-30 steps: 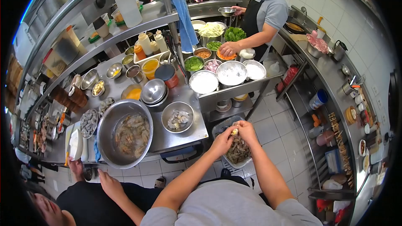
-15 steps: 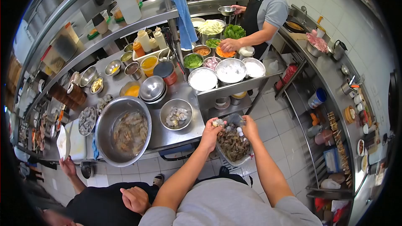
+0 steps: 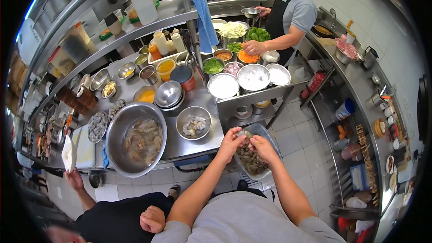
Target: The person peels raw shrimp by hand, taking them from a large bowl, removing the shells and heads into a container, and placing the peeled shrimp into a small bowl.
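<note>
My left hand [image 3: 232, 143] is closed around a greyish shrimp [image 3: 245, 135], which shows between the two hands. Thumb and fingers of my right hand [image 3: 262, 147] pinch at the same shrimp from the other side. Both hands are over a clear plastic bin [image 3: 276, 141], where dark shrimp shells and heads [image 3: 253, 161] are heaped. Left of my hands, a small steel bowl [image 3: 181, 131] on the counter contains several pale peeled shrimp [image 3: 195, 125]. Beside it, a large steel basin [image 3: 116, 155] holds unpeeled shrimp [image 3: 144, 138] in liquid.
Stacked steel bowls [image 3: 168, 93] and sauce bottles [image 3: 159, 42] stand farther back on the counter [image 3: 177, 151]. A co-worker [image 3: 294, 15] stands at vegetable containers opposite. Another person [image 3: 119, 218] is close on my left, holding a white dish [image 3: 69, 154]. Shelving [image 3: 333, 153] is on the right.
My right hand has moved left from the bin's far right side to meet my left hand at the shrimp. The whole view has shifted slightly.
</note>
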Demonstrator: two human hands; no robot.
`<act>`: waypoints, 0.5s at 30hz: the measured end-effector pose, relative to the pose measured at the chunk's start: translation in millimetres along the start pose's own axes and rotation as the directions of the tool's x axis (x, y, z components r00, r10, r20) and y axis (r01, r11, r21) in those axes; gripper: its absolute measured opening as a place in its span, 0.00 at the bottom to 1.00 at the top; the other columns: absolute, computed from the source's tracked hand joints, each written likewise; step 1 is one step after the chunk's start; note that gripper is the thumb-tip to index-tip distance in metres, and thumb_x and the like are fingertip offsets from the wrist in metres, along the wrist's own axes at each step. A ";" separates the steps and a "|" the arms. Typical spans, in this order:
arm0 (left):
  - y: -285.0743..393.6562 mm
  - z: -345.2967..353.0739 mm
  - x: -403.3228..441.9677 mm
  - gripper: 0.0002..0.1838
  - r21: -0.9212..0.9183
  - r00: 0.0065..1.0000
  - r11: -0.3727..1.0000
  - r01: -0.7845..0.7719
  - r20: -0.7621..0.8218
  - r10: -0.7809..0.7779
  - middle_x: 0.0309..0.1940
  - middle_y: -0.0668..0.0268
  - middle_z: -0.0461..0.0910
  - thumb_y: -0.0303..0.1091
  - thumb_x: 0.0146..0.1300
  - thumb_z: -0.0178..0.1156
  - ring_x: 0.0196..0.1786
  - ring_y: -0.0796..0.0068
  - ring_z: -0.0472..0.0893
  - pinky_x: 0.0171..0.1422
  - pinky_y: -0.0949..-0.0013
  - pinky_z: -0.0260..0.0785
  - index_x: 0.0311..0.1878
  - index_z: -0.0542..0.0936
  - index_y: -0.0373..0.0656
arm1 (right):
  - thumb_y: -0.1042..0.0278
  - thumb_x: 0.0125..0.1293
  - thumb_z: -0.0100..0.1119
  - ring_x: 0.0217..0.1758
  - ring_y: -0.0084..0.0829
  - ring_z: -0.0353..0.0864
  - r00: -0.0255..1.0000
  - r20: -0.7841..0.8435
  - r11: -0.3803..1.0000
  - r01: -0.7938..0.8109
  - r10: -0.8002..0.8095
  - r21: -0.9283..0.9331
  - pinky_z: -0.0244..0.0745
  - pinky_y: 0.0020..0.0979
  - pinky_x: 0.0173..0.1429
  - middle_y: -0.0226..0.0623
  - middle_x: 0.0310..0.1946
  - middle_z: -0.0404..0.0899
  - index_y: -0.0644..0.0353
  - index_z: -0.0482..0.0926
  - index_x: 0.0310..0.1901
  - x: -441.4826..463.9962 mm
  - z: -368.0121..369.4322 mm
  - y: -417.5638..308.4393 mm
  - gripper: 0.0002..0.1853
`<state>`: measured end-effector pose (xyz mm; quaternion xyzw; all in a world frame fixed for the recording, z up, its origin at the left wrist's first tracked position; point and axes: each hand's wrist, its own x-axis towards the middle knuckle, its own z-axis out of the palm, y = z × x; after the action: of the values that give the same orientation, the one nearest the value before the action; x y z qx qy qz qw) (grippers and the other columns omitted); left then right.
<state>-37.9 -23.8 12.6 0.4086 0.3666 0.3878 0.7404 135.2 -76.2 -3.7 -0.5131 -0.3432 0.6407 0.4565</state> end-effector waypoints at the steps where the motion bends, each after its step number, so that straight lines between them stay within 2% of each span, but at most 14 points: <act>1: 6.7 -3.1 -4.6 0.17 -0.017 0.999 0.999 0.049 0.024 -0.049 0.42 0.69 0.80 0.30 0.68 0.62 0.40 0.81 0.79 0.46 0.75 0.71 0.58 0.74 0.41 | 0.62 0.76 0.50 0.30 0.18 0.73 0.998 -0.021 0.992 0.049 -0.052 -0.115 0.71 0.20 0.38 0.24 0.29 0.76 0.60 0.79 0.46 -0.3 0.0 0.6 0.11; 2: 5.9 -8.6 -4.9 0.17 -0.015 0.999 0.999 0.046 0.012 -0.046 0.42 0.69 0.80 0.30 0.68 0.62 0.40 0.81 0.79 0.46 0.75 0.71 0.58 0.74 0.41 | 0.63 0.76 0.50 0.31 0.17 0.73 0.994 -0.035 0.969 0.096 -0.107 -0.229 0.71 0.21 0.38 0.24 0.29 0.76 0.60 0.79 0.46 0.2 0.7 1.3 0.11; 3: -0.8 -16.5 -1.7 0.16 0.137 0.998 0.990 0.031 0.041 -0.037 0.43 0.69 0.81 0.30 0.68 0.61 0.41 0.80 0.80 0.46 0.75 0.71 0.57 0.74 0.40 | 0.65 0.74 0.52 0.32 0.22 0.77 0.983 -0.063 0.934 0.145 -0.175 -0.326 0.73 0.26 0.39 0.29 0.29 0.79 0.62 0.80 0.44 2.5 1.2 4.8 0.11; 4: -10.1 -24.2 2.4 0.14 0.285 0.997 0.959 0.014 0.072 -0.036 0.44 0.68 0.81 0.31 0.68 0.61 0.42 0.80 0.80 0.46 0.75 0.71 0.55 0.75 0.40 | 0.65 0.74 0.52 0.32 0.22 0.77 0.984 -0.054 0.935 0.146 -0.173 -0.324 0.73 0.26 0.39 0.29 0.29 0.79 0.62 0.80 0.44 0.6 7.2 -0.1 0.11; 5: -20.1 -29.7 7.2 0.15 0.393 0.998 0.919 -0.020 0.056 -0.003 0.43 0.66 0.83 0.33 0.66 0.63 0.42 0.77 0.81 0.47 0.72 0.72 0.53 0.76 0.39 | 0.65 0.73 0.53 0.34 0.28 0.79 0.961 -0.090 0.836 0.180 -0.263 -0.519 0.74 0.29 0.40 0.33 0.30 0.80 0.63 0.80 0.43 -3.6 11.4 -4.9 0.10; 6: -15.1 -27.5 5.2 0.15 0.393 0.999 0.919 -0.021 0.053 0.000 0.43 0.66 0.83 0.33 0.66 0.63 0.42 0.77 0.81 0.47 0.72 0.72 0.53 0.76 0.39 | 0.66 0.71 0.55 0.35 0.33 0.82 0.927 -0.107 0.697 0.190 -0.359 -0.691 0.76 0.33 0.42 0.38 0.31 0.82 0.63 0.81 0.41 -5.3 15.1 -9.5 0.09; 7: -6.8 -22.2 1.2 0.17 0.598 1.000 0.801 -0.021 -0.001 0.027 0.41 0.64 0.83 0.34 0.62 0.65 0.42 0.73 0.82 0.47 0.70 0.73 0.51 0.77 0.38 | 0.66 0.71 0.55 0.35 0.33 0.82 0.927 -0.106 0.696 0.191 -0.360 -0.692 0.76 0.33 0.42 0.38 0.31 0.82 0.63 0.81 0.41 -2.8 16.2 -9.1 0.09; 8: 0.9 -16.4 -2.9 0.18 0.770 0.997 0.638 -0.006 -0.045 0.064 0.39 0.61 0.84 0.36 0.59 0.67 0.42 0.69 0.83 0.47 0.67 0.74 0.49 0.77 0.37 | 0.66 0.70 0.56 0.37 0.40 0.82 0.874 -0.064 0.567 0.255 -0.482 -0.784 0.75 0.38 0.44 0.43 0.32 0.82 0.63 0.81 0.40 -0.8 17.1 -7.8 0.09; 9: 0.2 -14.9 -4.2 0.18 0.770 0.997 0.638 -0.006 -0.041 0.059 0.39 0.61 0.84 0.36 0.59 0.67 0.42 0.69 0.83 0.47 0.67 0.74 0.49 0.77 0.37 | 0.66 0.68 0.56 0.39 0.48 0.82 0.808 -0.009 0.420 0.297 -0.589 -0.858 0.75 0.43 0.45 0.47 0.34 0.82 0.63 0.81 0.40 1.3 16.8 -4.3 0.09; 11: -3.0 -11.5 -7.8 0.21 0.833 0.989 0.553 0.025 -0.102 0.108 0.35 0.55 0.84 0.39 0.51 0.68 0.40 0.60 0.84 0.47 0.62 0.75 0.45 0.77 0.36 | 0.66 0.67 0.57 0.40 0.51 0.81 0.811 -0.035 0.411 0.258 -0.584 -0.874 0.75 0.45 0.46 0.47 0.35 0.82 0.63 0.81 0.39 7.5 16.6 4.6 0.09; 14: -10.9 -14.3 -8.9 0.21 0.851 0.988 0.523 0.040 -0.111 0.105 0.35 0.52 0.84 0.39 0.50 0.68 0.40 0.55 0.85 0.45 0.60 0.75 0.45 0.77 0.37 | 0.64 0.68 0.56 0.42 0.53 0.81 0.804 -0.086 0.397 0.194 -0.588 -0.897 0.74 0.48 0.46 0.47 0.35 0.82 0.63 0.81 0.38 16.2 21.2 22.7 0.10; 15: -11.7 -15.8 -8.4 0.19 0.856 0.981 0.516 0.011 -0.109 0.161 0.35 0.48 0.84 0.38 0.50 0.67 0.40 0.45 0.83 0.45 0.52 0.75 0.43 0.77 0.38 | 0.64 0.68 0.56 0.41 0.53 0.80 0.809 -0.127 0.423 0.161 -0.574 -0.892 0.74 0.48 0.46 0.48 0.35 0.82 0.63 0.81 0.38 18.4 25.5 25.9 0.11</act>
<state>-51.8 -30.3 -2.2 0.6986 0.5548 0.2242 0.3922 103.4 -67.3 -27.4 -0.7001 -0.6115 0.1442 0.3394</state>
